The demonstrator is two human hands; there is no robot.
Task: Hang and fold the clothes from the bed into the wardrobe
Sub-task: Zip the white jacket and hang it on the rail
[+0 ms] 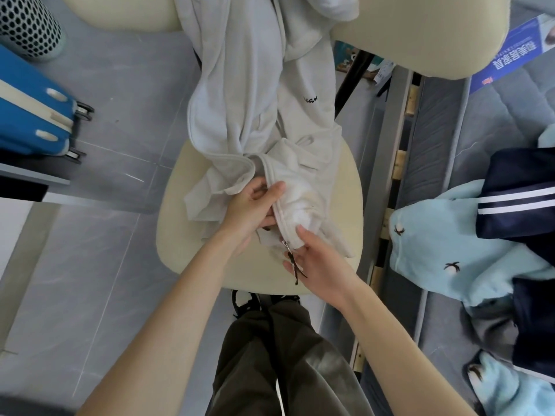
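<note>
A pale grey zip-up sweatshirt [258, 94] hangs down from the chair back onto the cream chair seat [348, 187]. Its lower hem is bunched on the seat in front of me. My left hand [252, 205] pinches the left zipper edge of the hem. My right hand [312, 259] grips the right side of the hem, thumb on the cloth, with the zipper slider and its dark pull cord [292, 262] lying across the fingers. On the bed at the right lie a light blue garment with small dark birds [444, 247] and a navy garment with white stripes [516, 202].
A blue suitcase [27, 115] stands on the grey tiled floor at the left, with a perforated bin [30, 25] behind it. The bed frame edge [390, 181] runs close along the chair's right side. My legs in dark trousers [279, 355] stand before the seat.
</note>
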